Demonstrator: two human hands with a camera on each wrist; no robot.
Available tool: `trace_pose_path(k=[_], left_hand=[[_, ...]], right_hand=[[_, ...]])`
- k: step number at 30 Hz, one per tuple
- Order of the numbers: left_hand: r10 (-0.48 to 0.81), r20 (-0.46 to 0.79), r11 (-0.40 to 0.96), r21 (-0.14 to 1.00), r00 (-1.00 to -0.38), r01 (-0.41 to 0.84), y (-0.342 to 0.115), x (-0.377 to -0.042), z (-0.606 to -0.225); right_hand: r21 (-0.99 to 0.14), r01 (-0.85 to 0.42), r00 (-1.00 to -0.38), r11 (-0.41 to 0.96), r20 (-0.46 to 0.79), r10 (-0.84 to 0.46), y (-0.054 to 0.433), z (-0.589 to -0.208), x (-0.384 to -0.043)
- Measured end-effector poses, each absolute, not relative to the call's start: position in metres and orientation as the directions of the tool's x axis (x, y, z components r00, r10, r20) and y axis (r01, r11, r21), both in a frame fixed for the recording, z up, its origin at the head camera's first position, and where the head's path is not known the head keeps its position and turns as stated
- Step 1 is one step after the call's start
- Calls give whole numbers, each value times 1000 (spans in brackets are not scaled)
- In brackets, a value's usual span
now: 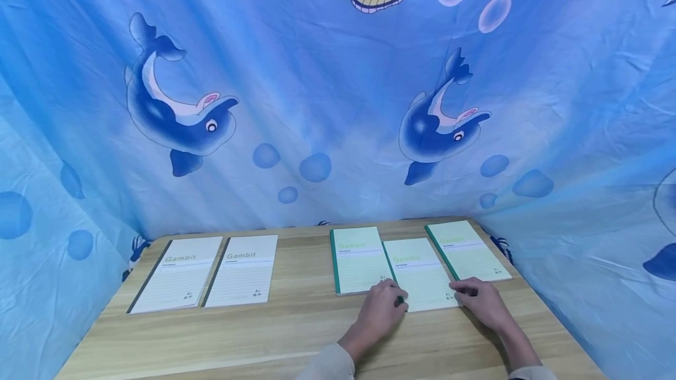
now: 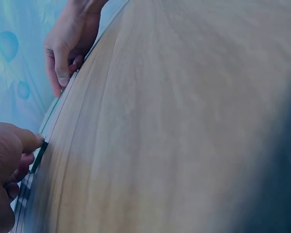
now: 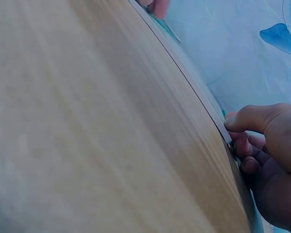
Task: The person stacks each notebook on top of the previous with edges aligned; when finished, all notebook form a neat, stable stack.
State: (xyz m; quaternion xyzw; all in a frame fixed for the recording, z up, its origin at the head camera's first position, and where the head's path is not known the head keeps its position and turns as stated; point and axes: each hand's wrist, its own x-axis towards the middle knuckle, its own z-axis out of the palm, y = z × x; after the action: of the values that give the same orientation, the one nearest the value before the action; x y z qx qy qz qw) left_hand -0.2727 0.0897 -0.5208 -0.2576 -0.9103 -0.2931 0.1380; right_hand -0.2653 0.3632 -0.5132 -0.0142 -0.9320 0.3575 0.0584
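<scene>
A pale green notebook with a dark green spine (image 1: pixel 422 277) lies between my two hands at the right half of the table. My left hand (image 1: pixel 381 308) pinches its near left corner, where the green spine end (image 2: pixel 39 158) shows beside the thumb in the left wrist view. At the near right corner, my right hand (image 1: pixel 483 304) pinches the notebook, thumb on top and fingers curled at the edge (image 3: pixel 218 121) in the right wrist view. A second green notebook (image 1: pixel 356 260) sits just left of it, partly behind my left hand. A third green notebook (image 1: pixel 470 251) lies farther right.
Two white notebooks with black spines, one outer (image 1: pixel 176 274) and one inner (image 1: pixel 242 271), lie side by side on the left half of the wooden table (image 1: pixel 211 345). A blue curtain with dolphins (image 1: pixel 317 98) hangs behind and around the table.
</scene>
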Motion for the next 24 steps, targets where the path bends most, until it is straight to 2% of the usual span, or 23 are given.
trace_pose_path(k=[6, 11, 24], left_hand=[[384, 402, 716, 439, -831, 543, 89, -272, -521], [375, 415, 691, 470, -829, 549, 86, -272, -521], [362, 362, 722, 473, -859, 504, 84, -271, -520]], right_hand=[[-672, -16, -994, 740, 88, 59, 363, -513, -266], [-667, 11, -993, 745, 78, 85, 364, -513, -265], [-662, 32, -994, 749, 54, 91, 365, -513, -266]])
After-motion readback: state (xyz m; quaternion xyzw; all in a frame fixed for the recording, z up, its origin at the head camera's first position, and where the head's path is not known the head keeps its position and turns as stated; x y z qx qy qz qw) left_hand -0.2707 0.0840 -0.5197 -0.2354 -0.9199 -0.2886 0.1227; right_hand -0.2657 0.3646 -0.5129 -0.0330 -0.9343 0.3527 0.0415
